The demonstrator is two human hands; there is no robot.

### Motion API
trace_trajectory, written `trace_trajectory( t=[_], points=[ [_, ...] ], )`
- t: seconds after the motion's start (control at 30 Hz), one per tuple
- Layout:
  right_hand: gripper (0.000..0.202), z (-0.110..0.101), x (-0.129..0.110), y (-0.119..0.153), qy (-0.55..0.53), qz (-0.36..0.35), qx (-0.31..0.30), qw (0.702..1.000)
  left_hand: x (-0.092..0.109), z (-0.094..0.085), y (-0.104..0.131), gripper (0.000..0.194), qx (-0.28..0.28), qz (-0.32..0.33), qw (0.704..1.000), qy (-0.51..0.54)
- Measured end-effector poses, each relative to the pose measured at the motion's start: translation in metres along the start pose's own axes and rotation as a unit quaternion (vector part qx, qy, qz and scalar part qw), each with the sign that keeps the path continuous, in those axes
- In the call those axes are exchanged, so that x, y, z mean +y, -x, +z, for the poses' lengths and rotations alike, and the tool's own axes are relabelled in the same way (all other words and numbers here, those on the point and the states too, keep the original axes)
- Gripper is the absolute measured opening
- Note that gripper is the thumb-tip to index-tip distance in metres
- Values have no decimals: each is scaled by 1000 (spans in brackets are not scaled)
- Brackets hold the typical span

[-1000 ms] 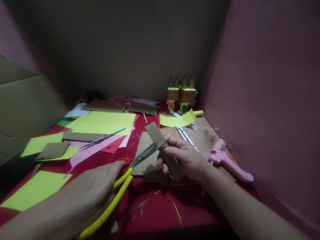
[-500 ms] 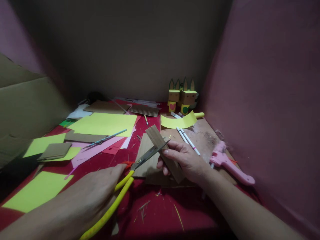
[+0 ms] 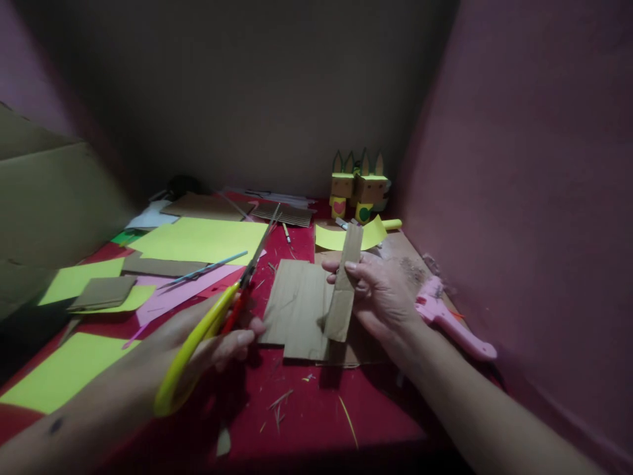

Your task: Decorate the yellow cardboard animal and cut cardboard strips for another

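My left hand holds a pair of scissors with yellow and red handles, its thumb stretched out. The blades point up and away, apart from the cardboard. My right hand pinches a narrow cardboard strip, held nearly upright above the table. Below the strip lies a larger flat piece of cardboard with a stepped front edge. Small offcuts and a thin yellow sliver are scattered on the red tabletop in front.
Yellow paper sheets, a light blue stick and pink paper lie left. Two cardboard figures stand at the back right. A pink glue gun rests near the right wall. A cardboard box is far left.
The scissors have come off the strip and swung upward to the left. My right hand has turned the strip more upright, uncovering the larger cardboard piece below.
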State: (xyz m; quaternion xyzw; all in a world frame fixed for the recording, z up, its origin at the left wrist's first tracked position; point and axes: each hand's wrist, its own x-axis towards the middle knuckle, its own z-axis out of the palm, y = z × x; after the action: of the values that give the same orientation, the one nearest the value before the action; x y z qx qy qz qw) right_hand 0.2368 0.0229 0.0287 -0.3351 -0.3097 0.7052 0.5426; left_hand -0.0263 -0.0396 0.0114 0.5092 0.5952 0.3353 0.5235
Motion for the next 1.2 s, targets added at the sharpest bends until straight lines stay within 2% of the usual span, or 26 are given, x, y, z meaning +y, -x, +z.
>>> trace_trajectory(
  t=[0.1,0.2,0.3,0.4,0.53,0.63,0.73,0.87,0.93,1.03,1.13,1.2],
  points=[
    [23,5,4,4,-1,-21,1,1000,4,19,-4,55,-53,-18,993,106],
    [27,10,11,8,-5,-46,-3,999,10,39,-4,51,-50,-14,978,204],
    [29,11,17,11,-11,-39,-10,999,20,46,-3,52,-39,15,967,252],
    [28,11,19,12,-22,-26,-25,999,33,41,2,46,-37,18,975,218],
    [27,14,20,15,-35,-7,-30,999,46,32,10,33,-23,48,996,66],
    [26,17,23,19,-42,13,-27,999,49,32,14,29,2,70,997,-11],
    [21,18,22,21,-52,33,-37,997,52,29,15,31,37,91,995,-32],
    [16,7,5,17,-50,39,-69,996,56,7,9,32,33,140,987,-72],
    [19,0,-11,15,-7,-12,-97,995,57,-9,5,28,7,158,984,-77],
    [21,-3,-33,14,194,-4,-172,966,59,-28,0,24,-77,156,983,-62],
    [27,9,-41,17,347,121,-301,880,66,-28,0,24,-138,118,983,-36],
    [24,21,-37,18,364,178,-342,848,75,-22,0,25,-151,111,982,-37]
  ],
)
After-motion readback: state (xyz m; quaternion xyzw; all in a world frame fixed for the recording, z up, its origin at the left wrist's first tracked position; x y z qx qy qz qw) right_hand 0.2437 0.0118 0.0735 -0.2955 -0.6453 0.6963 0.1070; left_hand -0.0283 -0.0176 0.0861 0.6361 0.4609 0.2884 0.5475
